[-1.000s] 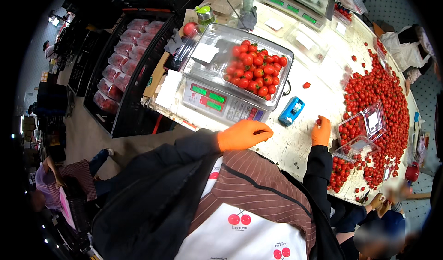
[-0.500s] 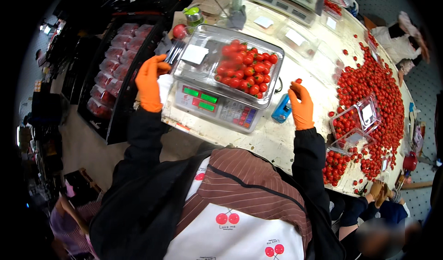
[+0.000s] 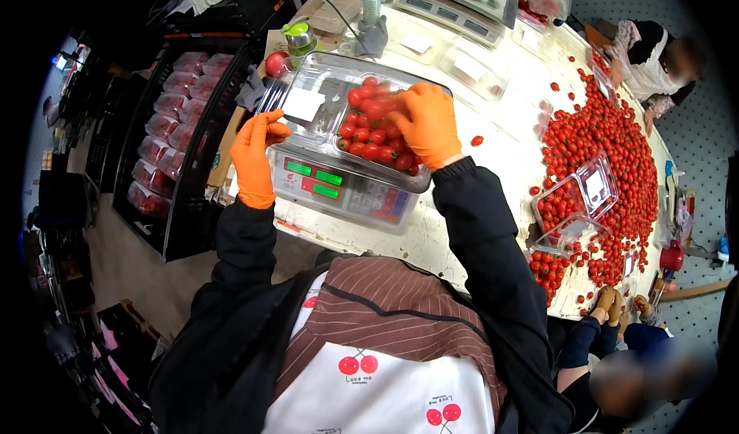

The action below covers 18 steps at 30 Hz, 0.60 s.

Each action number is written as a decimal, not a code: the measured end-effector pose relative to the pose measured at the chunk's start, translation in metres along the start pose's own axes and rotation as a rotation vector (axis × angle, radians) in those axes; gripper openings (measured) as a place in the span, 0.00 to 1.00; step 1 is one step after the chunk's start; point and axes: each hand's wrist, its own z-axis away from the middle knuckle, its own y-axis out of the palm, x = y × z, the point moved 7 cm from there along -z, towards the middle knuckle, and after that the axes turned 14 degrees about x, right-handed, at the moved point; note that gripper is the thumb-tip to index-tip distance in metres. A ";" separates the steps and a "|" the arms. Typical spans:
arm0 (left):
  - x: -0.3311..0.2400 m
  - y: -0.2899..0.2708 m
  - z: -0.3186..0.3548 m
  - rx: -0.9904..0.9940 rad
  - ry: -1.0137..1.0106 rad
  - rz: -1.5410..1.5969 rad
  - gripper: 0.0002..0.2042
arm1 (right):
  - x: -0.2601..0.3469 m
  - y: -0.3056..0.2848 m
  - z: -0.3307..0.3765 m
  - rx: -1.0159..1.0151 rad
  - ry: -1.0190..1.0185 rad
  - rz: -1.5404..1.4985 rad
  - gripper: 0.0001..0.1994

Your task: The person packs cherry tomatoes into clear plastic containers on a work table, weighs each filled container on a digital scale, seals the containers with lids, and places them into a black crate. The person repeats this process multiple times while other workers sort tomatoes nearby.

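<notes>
Taking the scale (image 3: 339, 191) as reference and reading left to right: to its far left a black crate rack (image 3: 173, 134) holds rows of sealed clear punnets of red fruit. The left hand (image 3: 258, 157), in an orange glove, rests at the scale's left edge, fingers curled together against the open lid (image 3: 308, 99) of the clear clamshell tray (image 3: 362, 122) that sits on the scale pan; whether they actually pinch the lid cannot be told. A white rectangular label lies on that lid. The scale's front panel shows green lit displays beside a red strip. The right hand (image 3: 427, 122), also gloved orange, lies over the cherry tomatoes (image 3: 369, 137) in the tray, fingers spread downward among them; whether it holds any cannot be told. Right of the scale, one loose tomato (image 3: 477, 140) lies on the white surface (image 3: 504, 164); further right sit open clamshells (image 3: 577, 199) with white labels, amid a large heap of tomatoes (image 3: 616, 149). Risk: pressing on the fruit could skew the reading or bruise it, and tomatoes could roll off the tray's edge.
</notes>
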 end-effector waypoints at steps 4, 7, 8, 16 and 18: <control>-0.003 -0.017 0.003 -0.044 0.029 -0.026 0.14 | -0.047 -0.034 0.041 -0.346 0.116 -0.424 0.08; -0.001 -0.045 0.000 -0.125 0.035 -0.041 0.13 | -0.109 -0.027 0.116 -0.145 0.359 -0.200 0.07; -0.002 -0.048 -0.003 -0.129 0.032 -0.069 0.13 | -0.123 -0.023 0.145 -0.035 0.430 -0.029 0.07; 0.067 -0.106 -0.055 -0.091 -0.068 -0.901 0.20 | -0.170 -0.008 0.210 -0.119 0.621 -0.220 0.15; 0.096 -0.111 -0.071 -0.043 -0.225 -1.082 0.19 | -0.156 0.010 0.180 -0.108 0.609 -0.668 0.14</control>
